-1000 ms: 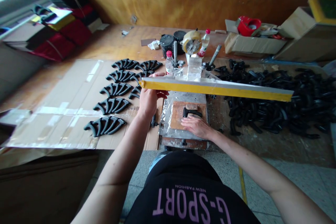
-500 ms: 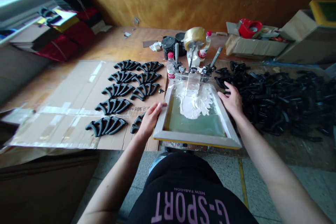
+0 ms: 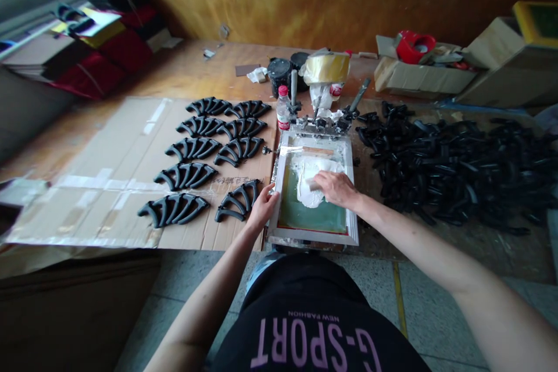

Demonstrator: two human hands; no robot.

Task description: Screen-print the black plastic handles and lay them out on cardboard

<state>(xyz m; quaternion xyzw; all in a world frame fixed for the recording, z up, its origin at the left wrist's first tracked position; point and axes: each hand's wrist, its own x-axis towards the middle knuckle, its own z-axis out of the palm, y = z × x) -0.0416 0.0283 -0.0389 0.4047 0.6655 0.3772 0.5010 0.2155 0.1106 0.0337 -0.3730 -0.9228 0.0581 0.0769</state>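
Blur softens the red and black stacks [image 3: 104,52] at far left, so what they are cannot be told. On the taped cardboard sheet [image 3: 108,186], glossy black curved parts [image 3: 194,148] lie in fanned sets, two columns deep. The left hand [image 3: 264,207] grips the left rail of the screen frame [image 3: 311,237], its fingertips hidden against the rail's edge. The frame lies flat at the table's near edge, right in front of the person: pale rails around green mesh, smeared with thick white ink [image 3: 305,170]. The right hand [image 3: 335,189] is closed over a squeegee [image 3: 311,184]. Only a pale corner of it shows in the ink; the rest is covered by the fingers. What lies under the mesh cannot be seen.

The frame's long axis runs straight away from the person, its far end meeting the metal clamps [image 3: 325,122], with a red-capped bottle [image 3: 283,107] just left of them. To the right sprawls a tangled heap of black parts [image 3: 457,168], single pieces hard to pick out.
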